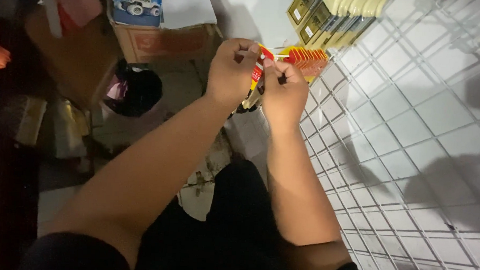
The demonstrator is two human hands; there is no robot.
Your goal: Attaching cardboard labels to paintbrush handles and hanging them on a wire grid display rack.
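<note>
Nearest the camera are the person's dark trousers [237, 225] and two bare forearms reaching up and away. The left hand [231, 71] and the right hand [283, 91] meet just in front of a white wire grid panel [410, 146]. Between them they hold a small red and yellow packet [259, 66]: the left grip pinches its top edge with thumb and forefinger, and the right grip is pressed closed against its right side, fingers curled in. The packet sits just left of a row of like red packets [309, 58] hanging on the grid, and below a row of pale yellow boxed goods [334, 16]. To the left, on the floor, stand a cardboard box [163, 42] and a black bag [138, 91].
</note>
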